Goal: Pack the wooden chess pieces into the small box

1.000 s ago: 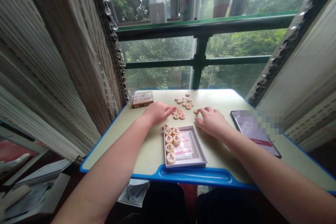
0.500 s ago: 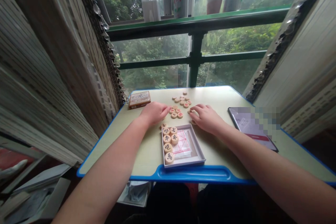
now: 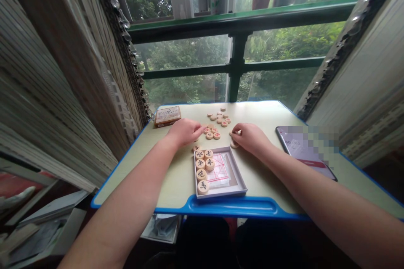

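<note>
My left hand [image 3: 185, 132] hovers low over the table, its fingers stretched toward a cluster of Chinese chess pieces [image 3: 210, 135] with red and black characters. Part of a piece shows below its fingers. My right hand [image 3: 250, 136] is closed, thumb and fingertips at the edge of a Chinese chess piece [image 3: 231, 133]; a second piece [image 3: 234, 144] lies just below those fingers. Between my forearms sits a shallow open box [image 3: 237, 170] with several black-character pieces [image 3: 201, 174] along its left side and a folded board sheet under plastic [image 3: 219, 170] inside. One piece [image 3: 196, 148] touches its top left corner.
More pieces [image 3: 219, 120] lie scattered toward the window. A box lid [image 3: 168, 116] rests at the far left, a tablet or phone [image 3: 306, 153] at the right. The table [image 3: 142, 176] has a blue edge with a groove in front. Curtains hang on both sides.
My right hand has drawn slightly right, and the piece at its fingertips has shifted right with it. My left hand has pulled a little left, away from the cluster. The camera view has tilted slightly.
</note>
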{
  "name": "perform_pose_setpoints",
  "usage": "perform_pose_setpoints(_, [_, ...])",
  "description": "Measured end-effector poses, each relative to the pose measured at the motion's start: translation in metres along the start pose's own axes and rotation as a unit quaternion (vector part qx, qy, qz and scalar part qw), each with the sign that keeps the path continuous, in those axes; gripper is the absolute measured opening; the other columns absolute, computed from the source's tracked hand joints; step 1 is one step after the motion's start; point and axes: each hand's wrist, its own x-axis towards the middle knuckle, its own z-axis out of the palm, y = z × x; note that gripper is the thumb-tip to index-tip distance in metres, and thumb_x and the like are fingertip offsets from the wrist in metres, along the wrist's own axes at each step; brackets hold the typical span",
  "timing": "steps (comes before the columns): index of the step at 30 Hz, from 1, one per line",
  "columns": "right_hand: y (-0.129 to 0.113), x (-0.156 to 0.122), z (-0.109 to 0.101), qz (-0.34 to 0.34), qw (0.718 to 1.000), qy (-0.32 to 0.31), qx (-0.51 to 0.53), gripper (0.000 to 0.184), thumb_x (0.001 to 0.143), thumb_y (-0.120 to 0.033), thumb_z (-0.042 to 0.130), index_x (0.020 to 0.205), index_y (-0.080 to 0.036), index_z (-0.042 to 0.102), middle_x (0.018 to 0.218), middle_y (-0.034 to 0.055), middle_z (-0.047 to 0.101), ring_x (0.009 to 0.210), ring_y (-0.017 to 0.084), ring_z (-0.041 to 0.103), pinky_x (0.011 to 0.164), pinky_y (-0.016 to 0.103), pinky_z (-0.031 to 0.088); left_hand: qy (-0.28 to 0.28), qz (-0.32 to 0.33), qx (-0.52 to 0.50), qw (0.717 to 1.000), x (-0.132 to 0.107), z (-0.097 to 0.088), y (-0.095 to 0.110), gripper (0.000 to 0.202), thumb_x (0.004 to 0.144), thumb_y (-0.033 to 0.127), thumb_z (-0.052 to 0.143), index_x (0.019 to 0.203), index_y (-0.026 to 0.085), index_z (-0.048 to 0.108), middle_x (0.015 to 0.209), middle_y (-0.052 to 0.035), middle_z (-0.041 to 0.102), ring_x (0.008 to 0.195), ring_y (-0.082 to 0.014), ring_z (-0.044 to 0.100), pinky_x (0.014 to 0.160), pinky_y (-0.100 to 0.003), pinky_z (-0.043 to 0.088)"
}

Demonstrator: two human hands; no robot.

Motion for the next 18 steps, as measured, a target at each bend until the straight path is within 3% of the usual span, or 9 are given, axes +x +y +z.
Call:
perform_pose_setpoints(7, [-0.004, -0.007, -0.009, -0.026, 0.998, 0.032, 0.051, 0.023, 0.081, -0.033, 0.054, 0.095, -0.018, 0.064, 0.095, 0.0078, 0.069, 0.086, 0.022, 0.060, 0.072, 0.032, 0.043, 0.003, 0.001, 0.014, 1.000, 0.000, 0.000, -0.001, 0.051, 0.087, 0.051, 0.033, 0.067, 0.018, 0.067, 0.066, -0.0081, 0.067, 0.060, -0.0169, 0.054, 0.055, -0.028, 0.030])
perform_pose_setpoints(13, [-0.021, -0.024, -0.021, -0.236, 0.966, 0.020, 0.107, 0.015, 0.081, -0.031, 0.057, 0.084, -0.019, 0.065, 0.084, 0.0061, 0.067, 0.078, 0.018, 0.058, 0.070, 0.030, 0.044, -0.001, 0.007, 0.011, 1.000, 0.000, 0.001, 0.001, 0.049, 0.086, 0.050, 0.035, 0.068, 0.018, 0.067, 0.066, -0.0081, 0.067, 0.059, -0.0167, 0.054, 0.055, -0.028, 0.029])
perform_pose_setpoints(18, [-0.033, -0.038, -0.033, -0.335, 0.933, -0.087, 0.096, 0.009, 0.075, -0.021, 0.059, 0.078, -0.017, 0.066, 0.074, 0.0043, 0.064, 0.069, 0.015, 0.055, 0.065, 0.027, 0.043, -0.001, 0.011, 0.011, 1.000, -0.001, -0.001, 0.004, 0.046, 0.087, 0.046, 0.036, 0.067, 0.018, 0.067, 0.067, -0.0075, 0.067, 0.058, -0.0170, 0.053, 0.054, -0.028, 0.027])
